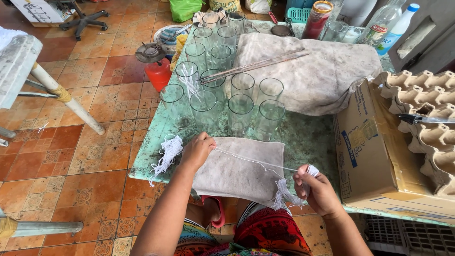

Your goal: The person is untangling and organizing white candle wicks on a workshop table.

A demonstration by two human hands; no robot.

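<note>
String (251, 160): stretched over the cloth (237, 173) at the table's (308, 142) front edge, between your hands.
Left hand (196, 150): pinching one end.
Right hand (316, 189): pinching the other, bundle (286, 194) hanging below.
Risk: pull sideways and you could knock the glasses (239, 111).
Glasses: mostly empty; one (188, 76) seems to hold strings.
</note>
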